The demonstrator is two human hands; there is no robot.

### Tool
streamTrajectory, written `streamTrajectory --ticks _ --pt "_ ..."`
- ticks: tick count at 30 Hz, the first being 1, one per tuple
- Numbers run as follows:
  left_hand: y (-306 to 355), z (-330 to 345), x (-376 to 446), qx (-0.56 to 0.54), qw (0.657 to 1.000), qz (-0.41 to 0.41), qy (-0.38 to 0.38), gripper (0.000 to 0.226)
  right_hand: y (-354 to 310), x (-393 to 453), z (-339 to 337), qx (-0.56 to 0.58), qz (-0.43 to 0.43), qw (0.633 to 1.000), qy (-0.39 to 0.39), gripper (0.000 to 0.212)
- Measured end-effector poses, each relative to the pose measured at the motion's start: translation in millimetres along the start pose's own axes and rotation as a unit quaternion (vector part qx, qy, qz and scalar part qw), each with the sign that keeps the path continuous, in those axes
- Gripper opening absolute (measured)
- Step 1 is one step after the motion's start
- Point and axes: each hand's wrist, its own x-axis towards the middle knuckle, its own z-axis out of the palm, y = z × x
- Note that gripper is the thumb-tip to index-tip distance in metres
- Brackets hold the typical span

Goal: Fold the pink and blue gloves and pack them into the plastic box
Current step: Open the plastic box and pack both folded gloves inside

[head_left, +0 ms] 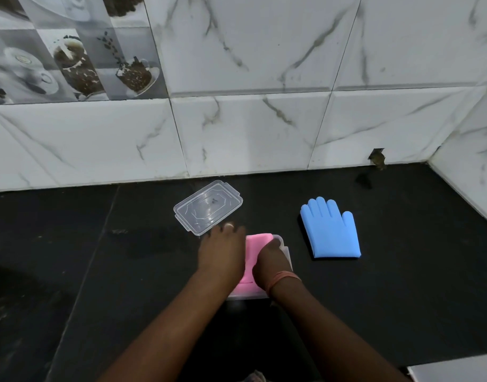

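Head view: both hands, left (221,250) and right (269,264), press folded pink glove (255,250) into box (286,250), grip state unclear. Blue glove (330,232) flat on counter (126,271), unfolded, awaiting turn. Lid (207,206) aside, keeping box open.

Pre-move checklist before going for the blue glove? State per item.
1. Pink glove in the plastic box: ok, folded and inside, both hands on it.
2. Pink glove pressed fully flat: cannot tell, hands cover it.
3. Left hand free: not ok, resting on the pink glove.
4. Right hand free: not ok, also at the box.
5. Blue glove folded: not ok, fingers lie spread out on the counter.
6. Lid off: ok, lying behind the box.
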Motion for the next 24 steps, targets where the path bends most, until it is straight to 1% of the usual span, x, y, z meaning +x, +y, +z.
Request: streamTrajectory --ticks 2,3,4,6,8,9,10,11,12,14,15,16,17,18,20,22,24 --pt "5 13 -4 -0.008 0.998 0.032 -0.061 0.061 0 1 5 0.047 0.04 0.998 0.005 0.053" --pt "5 20 -6 -0.01 0.997 0.034 -0.075 0.066 2 2 4 0.043 0.045 0.998 -0.001 0.055" --pt "3 25 -9 -0.014 0.996 0.037 -0.077 0.07 8 4 1 0.027 0.031 0.999 -0.016 0.057" --pt "1 35 -13 -0.029 0.996 0.053 -0.068 0.072 10 5 -3 -0.053 0.013 0.998 -0.032 0.057" --pt "0 42 -14 -0.049 0.995 0.064 -0.059 0.069 2 3 -6 -0.142 0.008 0.989 -0.033 0.053" --pt "0 43 -14 -0.057 0.994 0.068 -0.057 0.068 2 0 -10 -0.189 -0.024 0.981 -0.041 0.05" --pt "-1 44 -13 -0.065 0.994 0.075 -0.054 0.068 0 -6 -14 -0.232 -0.055 0.97 -0.053 0.052" --pt "-1 45 -12 -0.071 0.992 0.086 -0.053 0.07 2 -9 -17 -0.291 -0.105 0.95 -0.051 0.056" --pt "-3 45 -10 -0.073 0.991 0.097 -0.054 0.071 1 -16 -20 -0.335 -0.137 0.932 -0.031 0.056" --pt "-6 45 -8 -0.087 0.99 0.105 -0.044 0.071 -7 -29 -27 -0.402 -0.206 0.891 0.05 0.047" --pt "-8 46 -7 -0.105 0.988 0.106 -0.039 0.069 -13 -34 -27 -0.441 -0.258 0.856 0.081 0.042" --pt "-9 47 -8 -0.122 0.986 0.107 -0.037 0.066 -16 -38 -27 -0.473 -0.309 0.821 0.087 0.038" --pt "-10 49 -8 -0.131 0.985 0.109 -0.038 0.065 -18 -39 -26 -0.493 -0.343 0.796 0.074 0.036" --pt "-10 50 -8 -0.131 0.984 0.112 -0.039 0.066 -17 -38 -26 -0.508 -0.359 0.781 0.059 0.036" --pt "-13 52 -6 -0.124 0.985 0.115 -0.047 0.075 -8 -32 -26 -0.525 -0.353 0.774 0.037 0.04" --pt "-15 53 -2 -0.099 0.985 0.125 -0.062 0.088 4 -21 -23 -0.519 -0.334 0.787 0.015 0.047" --pt "-16 53 1 -0.07 0.985 0.138 -0.072 0.092 14 -12 -21 -0.501 -0.317 0.806 -0.008 0.052"
